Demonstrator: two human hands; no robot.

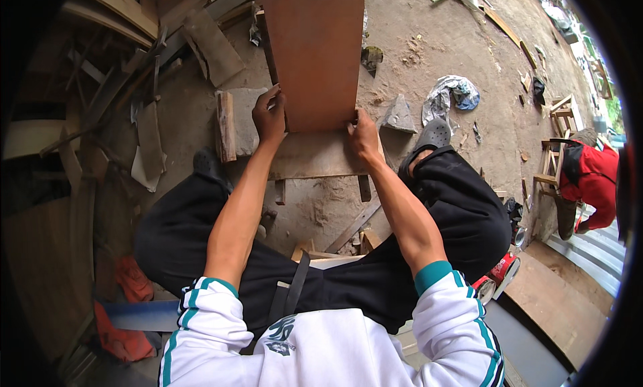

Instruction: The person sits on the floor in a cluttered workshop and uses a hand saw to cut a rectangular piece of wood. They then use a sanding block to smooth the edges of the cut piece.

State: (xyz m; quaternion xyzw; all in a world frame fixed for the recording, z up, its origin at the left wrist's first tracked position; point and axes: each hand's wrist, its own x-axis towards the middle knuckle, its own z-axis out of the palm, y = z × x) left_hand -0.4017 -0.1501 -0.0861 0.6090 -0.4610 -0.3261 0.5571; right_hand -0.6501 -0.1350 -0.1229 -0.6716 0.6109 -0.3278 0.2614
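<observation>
Reddish-brown wooden panel (pixel 315 58), held at opposite edges by left hand (pixel 270 119) and right hand (pixel 365 136), could, I judge, twist askew if one grip loosens.

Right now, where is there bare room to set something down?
Right of the brown board, the floor between the crumpled sheet and the long wooden strip looks mostly bare. Left of the board is crowded with loose planks; between the legs, with wood offcuts.
</observation>
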